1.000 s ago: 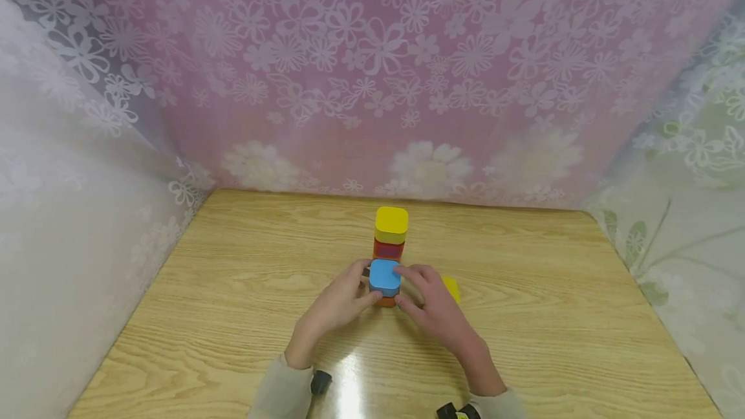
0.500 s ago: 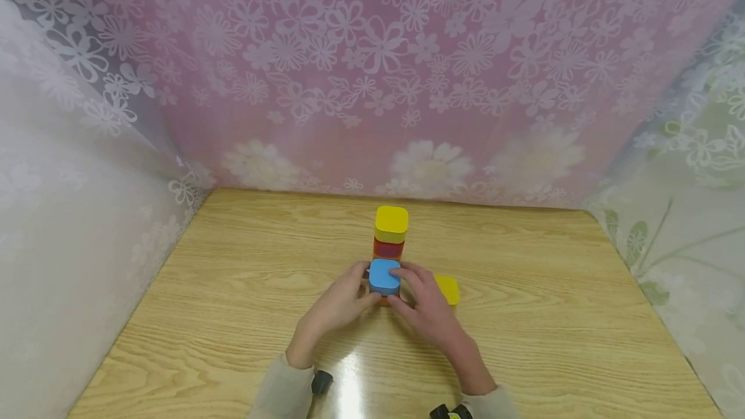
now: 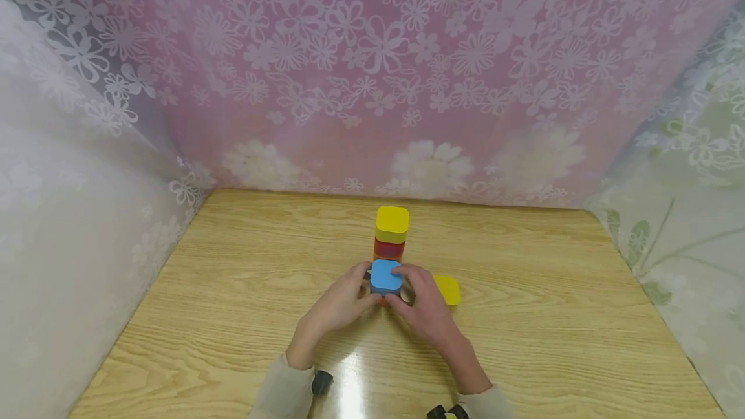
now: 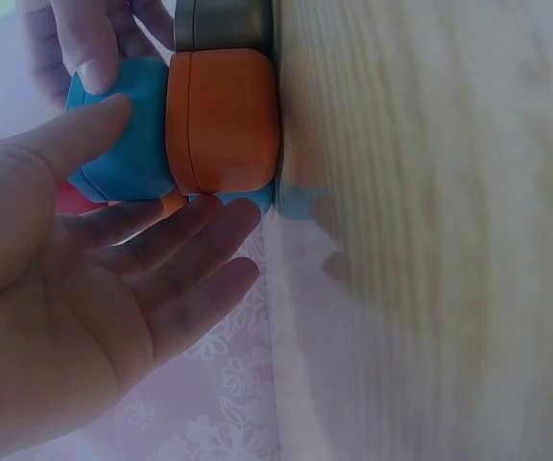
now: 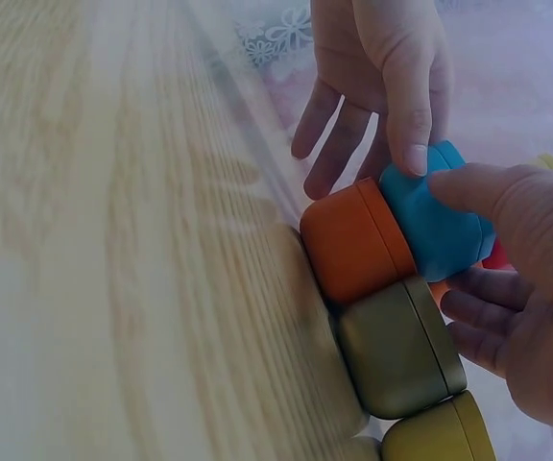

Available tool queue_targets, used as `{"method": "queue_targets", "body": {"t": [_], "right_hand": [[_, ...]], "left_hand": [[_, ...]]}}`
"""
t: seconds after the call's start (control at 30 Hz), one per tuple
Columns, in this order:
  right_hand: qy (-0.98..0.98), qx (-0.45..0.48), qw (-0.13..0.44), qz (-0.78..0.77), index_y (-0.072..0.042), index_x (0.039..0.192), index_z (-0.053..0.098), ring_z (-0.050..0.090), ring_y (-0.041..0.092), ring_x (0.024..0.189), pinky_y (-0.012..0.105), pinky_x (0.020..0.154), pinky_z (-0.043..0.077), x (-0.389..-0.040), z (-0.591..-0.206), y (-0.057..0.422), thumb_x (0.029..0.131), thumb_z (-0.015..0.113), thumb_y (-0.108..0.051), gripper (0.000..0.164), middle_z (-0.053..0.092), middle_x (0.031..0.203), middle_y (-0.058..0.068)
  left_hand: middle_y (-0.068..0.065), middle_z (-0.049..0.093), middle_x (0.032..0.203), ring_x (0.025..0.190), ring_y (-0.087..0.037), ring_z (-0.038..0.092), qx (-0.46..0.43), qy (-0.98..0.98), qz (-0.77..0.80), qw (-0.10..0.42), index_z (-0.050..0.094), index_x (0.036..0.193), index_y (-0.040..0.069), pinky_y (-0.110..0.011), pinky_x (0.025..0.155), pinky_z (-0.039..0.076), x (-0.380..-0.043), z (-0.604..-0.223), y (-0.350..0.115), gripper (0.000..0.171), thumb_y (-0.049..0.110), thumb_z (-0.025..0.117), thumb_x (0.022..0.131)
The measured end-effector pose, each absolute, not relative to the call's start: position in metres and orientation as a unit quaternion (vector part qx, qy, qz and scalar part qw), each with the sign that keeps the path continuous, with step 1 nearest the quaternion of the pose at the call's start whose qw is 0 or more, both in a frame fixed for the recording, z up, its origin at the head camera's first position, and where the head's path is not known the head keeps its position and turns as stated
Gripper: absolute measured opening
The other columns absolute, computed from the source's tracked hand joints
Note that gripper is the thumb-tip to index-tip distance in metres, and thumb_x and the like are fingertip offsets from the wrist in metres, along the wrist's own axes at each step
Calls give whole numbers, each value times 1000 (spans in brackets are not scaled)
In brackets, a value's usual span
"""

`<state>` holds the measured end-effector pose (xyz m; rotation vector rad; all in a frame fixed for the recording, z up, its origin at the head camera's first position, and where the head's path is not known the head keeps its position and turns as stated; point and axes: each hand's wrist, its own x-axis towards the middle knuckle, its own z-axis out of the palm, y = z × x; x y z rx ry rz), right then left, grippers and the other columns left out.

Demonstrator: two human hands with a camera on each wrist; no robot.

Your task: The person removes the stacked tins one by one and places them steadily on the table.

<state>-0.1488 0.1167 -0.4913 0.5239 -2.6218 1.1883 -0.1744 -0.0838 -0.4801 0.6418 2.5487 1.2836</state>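
Orange block (image 5: 358, 240) mostly hidden from above; blue (image 3: 384, 275) pinched by left hand (image 3: 341, 299), right hand (image 3: 429, 308); low yellow (image 3: 447, 290) bared further.

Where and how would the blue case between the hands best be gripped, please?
I'd grip the blue case by its left and right walls, fingers coming in from both sides: its flat top offers no handle, and the yellow-topped stack crowds its far side.

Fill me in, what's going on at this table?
A person's left hand and right hand together hold a blue block on top of an orange block. An olive-grey block and a yellow block sit in a row to the right, and a yellow-topped stack stands behind.
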Motion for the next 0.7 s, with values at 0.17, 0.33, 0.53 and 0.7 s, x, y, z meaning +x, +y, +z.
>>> {"method": "queue_targets", "body": {"t": [0.17, 0.33, 0.53, 0.7], "right_hand": [[-893, 168, 100, 406, -9, 123, 58, 51, 32, 123, 50, 102, 47, -149, -490, 115, 85, 79, -14, 44, 58, 133, 12], [-893, 167, 105, 404, -9, 120, 58, 53, 32, 121, 49, 101, 49, -148, -490, 115, 84, 81, -15, 43, 59, 131, 12], [-890, 171, 112, 407, -10, 120, 56, 57, 29, 116, 47, 98, 51, -148, -491, 117, 81, 83, -13, 48, 57, 129, 11], [-889, 174, 103, 411, -10, 129, 52, 59, 28, 112, 46, 93, 54, -148, -491, 119, 80, 84, -13, 58, 55, 130, 9]], "left_hand": [[-10, 58, 133, 117, -25, 60, 219, 866, 436, 110, 40, 147, 6, -41, 98, 51, -174, -480, -85, 57, 24, 64, 99], [-12, 57, 135, 115, -26, 60, 225, 867, 431, 110, 42, 146, 4, -41, 96, 52, -175, -480, -86, 57, 25, 65, 98], [-13, 56, 135, 117, -27, 58, 230, 872, 418, 112, 47, 143, 4, -44, 98, 51, -175, -481, -87, 55, 29, 65, 98], [-15, 55, 135, 120, -29, 57, 230, 876, 407, 115, 48, 141, 3, -45, 99, 50, -175, -480, -87, 55, 29, 67, 97]]}}
